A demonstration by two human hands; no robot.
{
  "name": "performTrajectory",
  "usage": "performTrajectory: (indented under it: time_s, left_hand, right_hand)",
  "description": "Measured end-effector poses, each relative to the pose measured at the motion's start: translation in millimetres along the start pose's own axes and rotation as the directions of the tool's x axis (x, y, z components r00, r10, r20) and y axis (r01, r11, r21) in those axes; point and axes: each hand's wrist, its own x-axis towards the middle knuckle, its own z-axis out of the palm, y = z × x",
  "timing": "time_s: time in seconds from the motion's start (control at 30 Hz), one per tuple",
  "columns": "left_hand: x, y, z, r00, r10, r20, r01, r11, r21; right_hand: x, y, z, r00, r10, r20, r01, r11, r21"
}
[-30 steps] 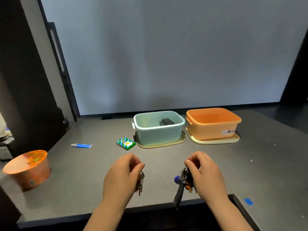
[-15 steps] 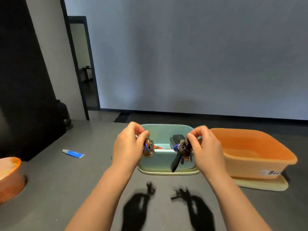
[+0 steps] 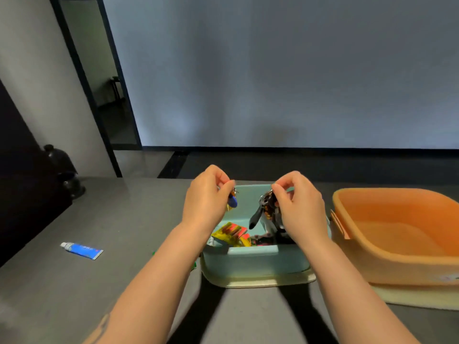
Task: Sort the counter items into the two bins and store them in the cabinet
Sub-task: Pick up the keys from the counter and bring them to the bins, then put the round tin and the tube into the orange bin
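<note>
No legible writing on the blue tube lying on the desk; left grip pinching a small keychain, right grip pinching a key bunch, both above the teal bin holding colourful packets; orange bin beside it.

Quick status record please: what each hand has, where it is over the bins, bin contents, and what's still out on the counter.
left hand: pinches a small keychain with a blue piece, above the teal bin's left side
right hand: pinches a dark key bunch, hanging above the teal bin
teal bin: holds colourful packets and dark items; sits on a cream lid
orange bin: right of the teal bin, nothing visible inside, on a cream lid
counter: blue tube lies left, unsorted
release: not yet done, both items above the bin
</note>
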Motion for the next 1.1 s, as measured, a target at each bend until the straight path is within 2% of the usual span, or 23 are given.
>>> performTrajectory:
  time_s: [0.13,0.27,0.43,0.6,0.77,0.9,1.0,1.1]
  left_hand:
    - [-6.1,-49.4,31.5,0.968,-0.129,0.215,0.089,0.979,0.185]
    - [-16.5,-70.7,36.3,0.973,-0.083,0.214,0.061,0.992,0.11]
    - [-30.3,-92.9,1.2,1.0,-0.018,0.022,0.016,0.997,0.072]
    - [-64.9,-151.5,-65.3,0.971,-0.235,-0.029,0.237,0.963,0.127]
    - [-112.6,-196.5,-143.9,0.911,-0.367,-0.187,0.398,0.902,0.169]
    - [-142.7,-220.1,-221.0,0.854,-0.367,-0.368,0.457,0.868,0.196]
    - [-168.7,-238.3,-274.2,0.755,-0.394,-0.524,0.523,0.844,0.119]
    - [-188.6,-262.4,-310.9,0.658,-0.357,-0.663,0.577,0.805,0.139]
  right_hand:
    - [-18.5,25.3,39.9,0.957,0.149,0.25,-0.119,0.984,-0.129]
    - [-28.3,30.6,48.4,0.96,0.139,0.242,-0.113,0.987,-0.118]
    - [-33.9,-2.1,56.5,0.968,0.041,0.247,-0.023,0.997,-0.076]
    - [-68.4,-60.0,93.9,0.929,-0.136,0.345,0.118,0.99,0.071]
    - [-110.0,-114.2,152.4,0.826,-0.266,0.497,0.199,0.962,0.185]
    - [-148.9,-163.8,206.7,0.716,-0.369,0.593,0.218,0.925,0.312]
    - [-181.0,-197.8,249.4,0.629,-0.411,0.659,0.229,0.909,0.348]
    - [-214.0,-223.9,291.4,0.532,-0.405,0.744,0.235,0.914,0.33]
